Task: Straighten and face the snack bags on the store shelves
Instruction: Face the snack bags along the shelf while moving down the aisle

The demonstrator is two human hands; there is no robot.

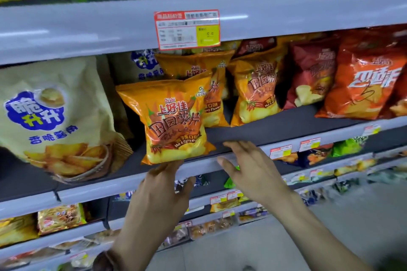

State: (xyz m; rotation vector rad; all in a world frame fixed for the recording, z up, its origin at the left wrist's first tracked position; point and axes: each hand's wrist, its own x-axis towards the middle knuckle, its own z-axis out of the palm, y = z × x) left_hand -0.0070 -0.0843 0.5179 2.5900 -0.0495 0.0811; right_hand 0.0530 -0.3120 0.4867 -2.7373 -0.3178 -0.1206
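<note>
Left hand (163, 185), fingers straight, touches the bottom of the orange bag (174, 116) at twelve o'clock. Right hand (248, 167) hovers spread at its four o'clock. Mid-facing: bag sits askew at shelf (275, 130) front and probably needs squaring next.

Shop, snack aisle. Tiered grey shelves (66, 35); red-bordered price tag (187, 29) upper centre, smaller tags (309, 143) lower right; packaged chip bags (255, 92) fill each tier.
</note>
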